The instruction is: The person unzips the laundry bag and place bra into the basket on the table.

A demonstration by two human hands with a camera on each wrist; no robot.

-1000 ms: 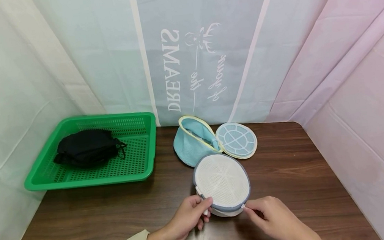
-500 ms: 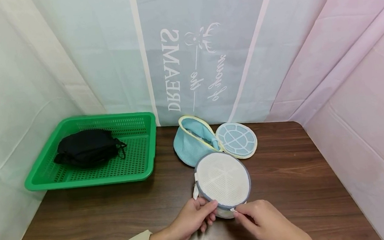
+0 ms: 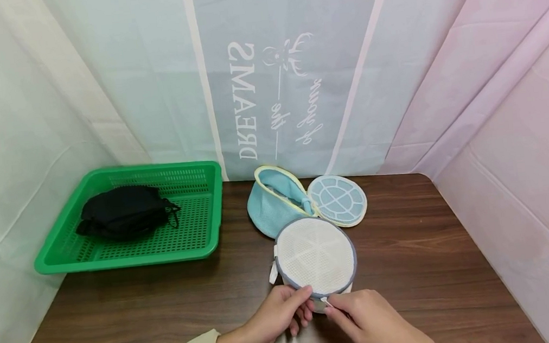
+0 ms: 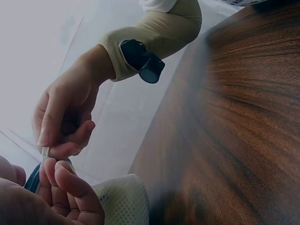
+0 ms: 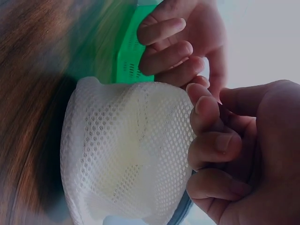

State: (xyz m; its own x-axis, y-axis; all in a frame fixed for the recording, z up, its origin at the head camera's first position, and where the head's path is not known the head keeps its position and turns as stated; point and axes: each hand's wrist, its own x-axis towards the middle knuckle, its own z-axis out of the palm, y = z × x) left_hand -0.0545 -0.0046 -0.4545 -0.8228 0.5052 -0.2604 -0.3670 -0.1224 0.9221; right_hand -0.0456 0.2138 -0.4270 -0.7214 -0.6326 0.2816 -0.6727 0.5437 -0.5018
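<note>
A round white mesh laundry bag (image 3: 316,255) with a grey-blue zipper edge stands on the table, its lid facing up. My left hand (image 3: 284,312) pinches the bag's near rim, thumb on top and fingers underneath. Just to its right, my right hand (image 3: 365,316) pinches the small white zipper pull (image 3: 326,301) between thumb and forefinger. The right wrist view shows the bag's mesh side (image 5: 126,150) bulging a little, with both hands' fingertips meeting at the rim. On the bag's left edge hangs a white tab (image 3: 273,272).
Behind the white bag sits a blue mesh bag (image 3: 270,210) with yellow trim, its round lid (image 3: 338,201) folded open to the right. A green basket (image 3: 212,220) at the left holds a black drawstring pouch (image 3: 123,212). Curtains (image 3: 159,83) enclose the table.
My right hand has drawn the zipper pull leftward along the near rim, toward my left hand. The bag has turned slightly, and its white tab has come clear of my left hand.
</note>
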